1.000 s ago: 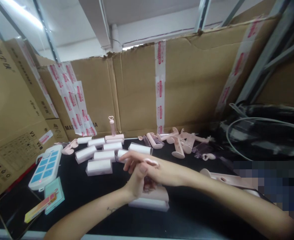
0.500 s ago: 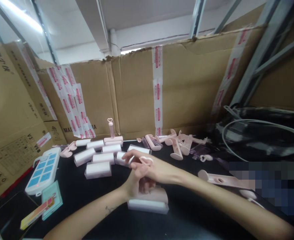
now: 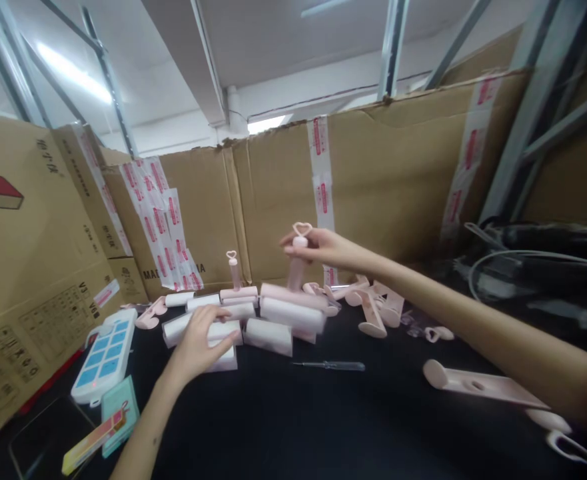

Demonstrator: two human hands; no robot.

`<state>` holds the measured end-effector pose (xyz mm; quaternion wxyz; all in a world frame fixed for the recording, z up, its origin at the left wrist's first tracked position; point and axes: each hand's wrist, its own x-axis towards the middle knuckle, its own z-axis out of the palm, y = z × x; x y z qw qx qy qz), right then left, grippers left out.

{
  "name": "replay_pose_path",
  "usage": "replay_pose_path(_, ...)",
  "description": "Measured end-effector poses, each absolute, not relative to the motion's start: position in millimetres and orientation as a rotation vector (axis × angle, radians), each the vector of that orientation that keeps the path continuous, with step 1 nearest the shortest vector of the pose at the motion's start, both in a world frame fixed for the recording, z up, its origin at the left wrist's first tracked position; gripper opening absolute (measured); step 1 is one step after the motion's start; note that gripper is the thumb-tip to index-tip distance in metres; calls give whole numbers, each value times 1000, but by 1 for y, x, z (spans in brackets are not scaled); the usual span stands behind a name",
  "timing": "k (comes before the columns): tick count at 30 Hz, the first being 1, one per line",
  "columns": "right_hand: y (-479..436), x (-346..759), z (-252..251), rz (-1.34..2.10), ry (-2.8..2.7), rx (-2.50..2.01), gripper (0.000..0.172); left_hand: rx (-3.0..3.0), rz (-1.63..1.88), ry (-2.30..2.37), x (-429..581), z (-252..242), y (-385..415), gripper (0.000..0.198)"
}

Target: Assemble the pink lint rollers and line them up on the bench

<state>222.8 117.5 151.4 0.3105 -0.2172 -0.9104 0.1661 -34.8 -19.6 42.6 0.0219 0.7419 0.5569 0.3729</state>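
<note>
Pale pink plastic roller point(image 3: 293, 294), with a heart-shaped loop on its handle and a white cylinder under its curved cover, is at the back of the black tabletop point(image 3: 273, 427); thumb and fingers of the right hand point(image 3: 318, 245) are clamped on the handle just below the loop; whether the roller touches anything beneath cannot be told; the left hand point(image 3: 198, 343) is over white cylindrical rolls in translucent casings point(image 3: 269, 335), its thumb spread apart from the fingers, fingertip contact unclear; a slim screwdriver with a clear handle point(image 3: 343, 366) lies in front of them; a second heart-topped pink roller point(image 3: 238, 293) stands near the brown cardboard wall point(image 3: 278, 200).
</note>
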Motion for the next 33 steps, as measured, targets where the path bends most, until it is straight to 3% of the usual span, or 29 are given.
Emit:
replay_pose_path(2, 144, 210, 160, 394, -2428, -552, 49, 2337, 901, 1926, -59, 39, -21, 26)
replay_pose_path(5, 179, 186, 155, 337, -2481, -574, 35, 2227, 509, 2106, -79, 32, -21, 36)
replay_pose_path(9, 211, 152, 131, 334, -2515, -671, 22, 2096, 292, 2114, -85, 24, -20, 47)
replay_pose_path(16, 224, 128, 95, 494, -2436, -708, 19, 2030, 248, 2117, -87, 17, -17, 56)
replay_pose_path(23, 207, 155, 74, 573, -2254, -811, 64, 2003, 233, 2110, -84, 19, -21, 52)
replay_pose_path(28, 119, 205, 66, 577, -2381, -600, 39, 1960, 239, 2148, -68, 13, -39, 56)
replay_pose_path(33, 29, 255, 58, 568, -2681, -410, 32, 1941, 474, 2322, -55, -20, -73, 60)
